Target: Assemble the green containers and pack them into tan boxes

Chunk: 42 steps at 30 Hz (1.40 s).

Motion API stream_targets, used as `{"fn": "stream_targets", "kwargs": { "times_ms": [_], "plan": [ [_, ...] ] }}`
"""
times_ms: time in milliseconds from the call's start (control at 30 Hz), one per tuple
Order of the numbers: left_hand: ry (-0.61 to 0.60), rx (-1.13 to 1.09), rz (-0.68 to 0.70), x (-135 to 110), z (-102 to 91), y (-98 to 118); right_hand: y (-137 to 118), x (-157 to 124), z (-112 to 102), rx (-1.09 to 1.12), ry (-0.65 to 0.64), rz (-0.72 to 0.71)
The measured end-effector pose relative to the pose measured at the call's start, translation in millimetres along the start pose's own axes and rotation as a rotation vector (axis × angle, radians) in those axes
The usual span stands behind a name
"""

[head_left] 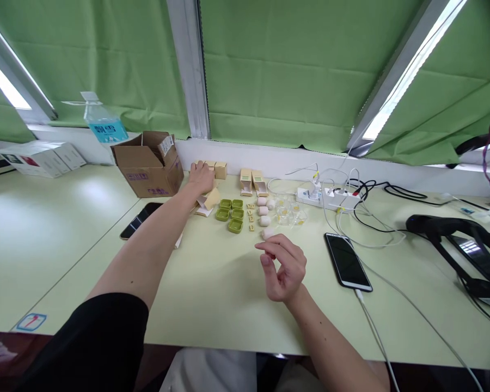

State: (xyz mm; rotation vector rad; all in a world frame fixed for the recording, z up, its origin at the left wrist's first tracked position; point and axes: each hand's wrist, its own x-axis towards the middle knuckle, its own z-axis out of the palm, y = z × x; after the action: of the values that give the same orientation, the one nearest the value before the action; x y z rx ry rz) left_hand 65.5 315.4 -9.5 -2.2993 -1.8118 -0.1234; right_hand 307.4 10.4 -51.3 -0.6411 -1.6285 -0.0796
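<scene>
My left hand (202, 177) reaches to the back of the table, its fingers bent down around a small kraft cardboard box in a row of such boxes (220, 170); the fingertips are partly hidden. Under that wrist lie opened small boxes (208, 200) with their flaps out. My right hand (285, 268) hovers above the table, fingers loosely curled, thumb and forefinger apart, holding nothing. Just beyond it are several pale pink cylinders (264, 221), small yellowish pieces (251, 213), green square cups (236, 225) and clear plastic pieces (289, 212).
A large brown carton (151, 169) stands at back left beside a water bottle (102, 120). Two open small boxes (246, 182) stand near the wall. A power strip (330, 199) with cables lies behind a charging phone (348, 261). Another phone (136, 222) lies beside my left forearm; a black headset (457, 239) is right.
</scene>
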Motion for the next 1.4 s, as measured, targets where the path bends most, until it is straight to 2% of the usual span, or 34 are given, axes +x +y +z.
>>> {"fn": "stream_targets", "kwargs": {
  "times_ms": [133, 233, 333, 433, 533, 633, 733, 867, 967, 1067, 1167, 1233, 1300, 1400],
  "plan": [
    [0.02, -0.017, 0.011, -11, -9.4, 4, 3, -2, -1, -0.034, -0.026, -0.012],
    [0.093, -0.075, -0.006, -35, -23.8, 1, 6, -3, -1, -0.064, -0.051, -0.042],
    [0.147, -0.151, -0.083, -82, -41.2, -9, 10, -4, 0, -0.096, -0.081, -0.089],
    [0.133, -0.149, -0.212, -144, -53.1, -19, 14, -6, 3, -0.126, -0.111, -0.121],
    [0.098, -0.035, -0.291, -200, -53.1, -23, 18, -8, 7, -0.139, -0.124, -0.12],
    [0.017, -0.039, -0.341, -228, -42.2, -19, 21, -10, 10, -0.157, -0.122, -0.111],
    [-0.038, -0.099, -0.374, -233, -28.5, -12, 22, -12, 10, -0.183, -0.135, -0.112],
    [-0.037, -0.093, -0.388, -232, -20.7, -4, 25, -14, 9, -0.194, -0.142, -0.105],
    [0.071, -0.076, -0.339, -242, -29.8, 8, 27, -15, 10, -0.198, -0.153, -0.081],
    [0.266, -0.138, -0.257, -255, -49.2, 32, 28, -18, 13, -0.195, -0.181, -0.012],
    [0.358, -0.246, -0.199, -260, -66.0, 63, 30, -20, 14, -0.164, -0.206, 0.088],
    [0.418, -0.365, -0.138, -257, -69.0, 82, 31, -19, 15, -0.092, -0.205, 0.196],
    [0.499, -0.49, -0.056, -250, -64.0, 101, 31, -17, 16, 0.04, -0.185, 0.351],
    [0.583, -0.615, 0.087, -239, -46.0, 125, 33, -15, 20, 0.298, -0.131, 0.568]
  ]
}}
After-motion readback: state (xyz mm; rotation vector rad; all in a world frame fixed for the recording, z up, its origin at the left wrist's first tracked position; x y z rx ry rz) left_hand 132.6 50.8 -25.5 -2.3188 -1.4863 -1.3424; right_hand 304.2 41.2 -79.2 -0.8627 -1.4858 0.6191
